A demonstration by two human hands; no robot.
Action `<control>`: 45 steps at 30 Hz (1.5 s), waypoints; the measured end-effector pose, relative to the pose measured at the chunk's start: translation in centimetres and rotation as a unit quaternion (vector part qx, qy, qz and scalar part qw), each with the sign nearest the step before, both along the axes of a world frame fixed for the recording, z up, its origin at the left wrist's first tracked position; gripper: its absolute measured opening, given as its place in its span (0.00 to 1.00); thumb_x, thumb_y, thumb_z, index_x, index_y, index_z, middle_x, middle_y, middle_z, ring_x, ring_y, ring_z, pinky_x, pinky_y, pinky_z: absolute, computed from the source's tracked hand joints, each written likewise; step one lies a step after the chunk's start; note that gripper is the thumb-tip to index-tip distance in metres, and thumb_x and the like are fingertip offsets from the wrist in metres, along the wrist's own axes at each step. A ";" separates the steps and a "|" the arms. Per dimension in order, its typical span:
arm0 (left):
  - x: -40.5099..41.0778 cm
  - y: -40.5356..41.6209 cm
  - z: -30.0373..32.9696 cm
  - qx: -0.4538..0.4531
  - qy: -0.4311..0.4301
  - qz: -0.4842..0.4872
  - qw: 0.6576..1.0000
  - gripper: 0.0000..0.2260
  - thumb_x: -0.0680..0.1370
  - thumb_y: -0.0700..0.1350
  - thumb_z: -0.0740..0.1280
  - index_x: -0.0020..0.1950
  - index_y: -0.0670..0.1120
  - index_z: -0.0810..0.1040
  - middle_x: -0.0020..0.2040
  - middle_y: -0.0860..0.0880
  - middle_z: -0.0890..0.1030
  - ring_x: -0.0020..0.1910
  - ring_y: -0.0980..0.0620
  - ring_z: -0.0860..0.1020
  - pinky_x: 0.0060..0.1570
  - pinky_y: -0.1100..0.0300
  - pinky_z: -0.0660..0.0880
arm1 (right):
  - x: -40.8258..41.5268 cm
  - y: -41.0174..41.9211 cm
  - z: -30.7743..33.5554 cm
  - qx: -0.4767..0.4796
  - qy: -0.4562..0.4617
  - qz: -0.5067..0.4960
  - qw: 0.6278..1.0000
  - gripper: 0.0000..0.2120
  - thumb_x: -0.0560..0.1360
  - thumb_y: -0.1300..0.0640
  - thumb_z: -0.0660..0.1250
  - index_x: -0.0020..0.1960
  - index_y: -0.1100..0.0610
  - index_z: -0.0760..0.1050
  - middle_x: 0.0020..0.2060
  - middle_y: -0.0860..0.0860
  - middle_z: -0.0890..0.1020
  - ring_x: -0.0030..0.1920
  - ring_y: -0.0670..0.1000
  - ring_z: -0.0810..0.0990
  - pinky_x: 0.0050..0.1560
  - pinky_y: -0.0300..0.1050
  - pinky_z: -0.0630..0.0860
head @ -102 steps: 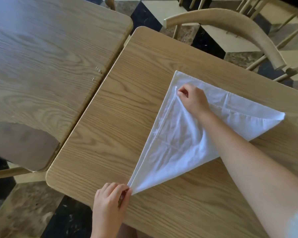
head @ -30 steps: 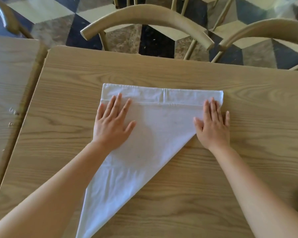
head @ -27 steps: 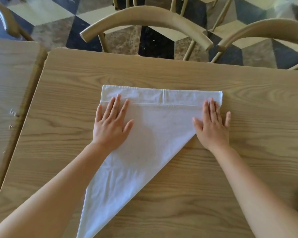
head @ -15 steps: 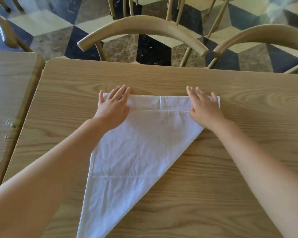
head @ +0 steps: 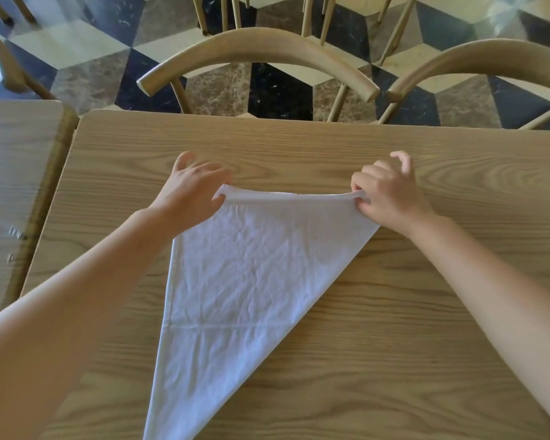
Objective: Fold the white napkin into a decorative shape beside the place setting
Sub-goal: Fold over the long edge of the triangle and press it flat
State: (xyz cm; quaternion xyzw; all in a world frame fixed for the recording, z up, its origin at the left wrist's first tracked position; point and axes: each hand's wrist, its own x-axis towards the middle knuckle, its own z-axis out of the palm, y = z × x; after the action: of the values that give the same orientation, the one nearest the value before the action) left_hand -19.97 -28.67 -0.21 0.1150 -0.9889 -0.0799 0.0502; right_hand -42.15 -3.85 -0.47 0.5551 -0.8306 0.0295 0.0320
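The white napkin (head: 251,281) lies on the wooden table (head: 426,344) as a long triangle, its point toward me at the bottom edge of the view. Its far edge is a narrow folded band, lifted slightly off the wood. My left hand (head: 192,193) pinches the left end of that band. My right hand (head: 388,193) pinches the right end between thumb and fingers. A crease runs across the cloth near its lower third. No place setting is in view.
Two curved wooden chair backs (head: 258,55) (head: 480,61) stand just beyond the table's far edge. A second wooden table (head: 13,185) adjoins on the left, with a narrow gap between. The floor is patterned tile.
My hands went from pressing flat on the napkin to its far edge, where both now pinch the ends of the folded band and lift it.
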 end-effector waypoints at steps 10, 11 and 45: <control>4.7 0.5 -2.2 -0.057 0.056 -0.056 0.995 0.04 0.71 0.34 0.65 0.40 0.41 0.79 0.36 0.46 0.78 0.36 0.42 0.78 0.42 0.52 0.73 | 0.0 6.5 -2.3 -0.055 0.125 0.037 0.990 0.15 0.68 0.69 0.61 0.50 0.57 0.79 0.34 0.53 0.76 0.35 0.57 0.76 0.55 0.56 0.63; 4.9 0.5 -2.2 -0.055 0.063 -0.050 0.995 0.04 0.71 0.35 0.65 0.39 0.41 0.79 0.36 0.46 0.78 0.36 0.42 0.78 0.40 0.52 0.74 | 0.0 6.8 -2.5 -0.063 0.113 0.042 0.991 0.17 0.68 0.69 0.59 0.52 0.58 0.79 0.34 0.53 0.75 0.34 0.57 0.76 0.53 0.55 0.64; 3.6 7.5 -4.4 0.092 -0.058 0.257 0.960 0.29 0.77 0.63 0.44 0.77 0.54 0.47 0.77 0.44 0.41 0.76 0.51 0.40 0.72 0.57 0.39 | 1.5 5.0 -4.0 0.115 -0.110 -0.176 0.971 0.29 0.76 0.41 0.33 0.74 0.51 0.34 0.74 0.45 0.36 0.73 0.44 0.34 0.73 0.52 0.36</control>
State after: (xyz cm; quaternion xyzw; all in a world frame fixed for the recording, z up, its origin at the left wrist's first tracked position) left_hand -16.37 -21.21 -4.64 0.3736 -0.9156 -0.1486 0.0008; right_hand -40.62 1.18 -4.48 0.3937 -0.9114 -0.0113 -0.1194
